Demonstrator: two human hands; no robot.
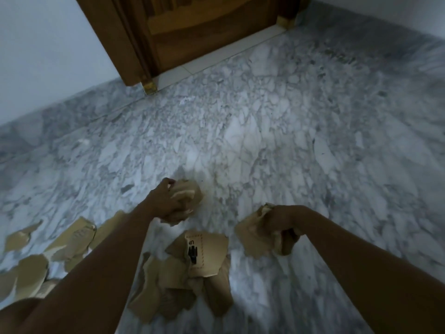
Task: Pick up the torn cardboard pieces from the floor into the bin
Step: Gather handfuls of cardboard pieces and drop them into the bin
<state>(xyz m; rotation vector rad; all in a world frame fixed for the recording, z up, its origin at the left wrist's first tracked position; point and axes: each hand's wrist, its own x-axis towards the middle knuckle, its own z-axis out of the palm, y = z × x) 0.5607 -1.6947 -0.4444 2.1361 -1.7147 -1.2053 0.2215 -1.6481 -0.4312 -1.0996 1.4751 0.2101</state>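
Head view: left hand (168, 204) curled tight round a crumpled cardboard wad (189, 190), held above the marble floor (265, 128). Right hand (283, 221) fisted on a flat torn piece (251, 239), also lifted. Plenty left on the floor: centre heap (173, 290) between the forearms with a printed piece (208, 253) on top, plus a left scatter (69, 242) near the left arm. Bin not in view, so cannot tell what's in it. Wooden door (204, 32) far back. Task looks early to midway: two handfuls gathered, most pieces not yet picked up.
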